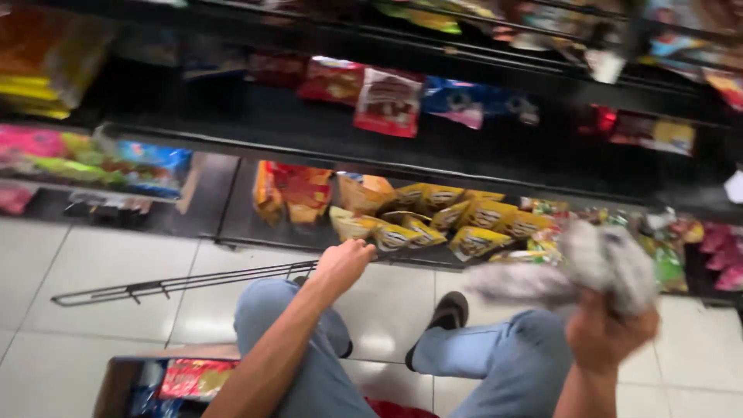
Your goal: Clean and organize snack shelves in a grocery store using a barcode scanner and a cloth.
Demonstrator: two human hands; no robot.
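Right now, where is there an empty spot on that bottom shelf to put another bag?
The bottom shelf is bare at its left end, between the shelf edge and the orange-red packets. Right of those, the yellow bags lie crowded together near the left hand. The right hand grips a blurred silvery packet.

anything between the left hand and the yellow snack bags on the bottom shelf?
Nothing visible. The left hand, closed in a fist, is right at the shelf edge, with the yellow crinkly plastic snack bags just beyond it. The black wire rack lies on the floor tiles to its left. The right hand holds a blurred grey-white crumpled wad, off to the side.
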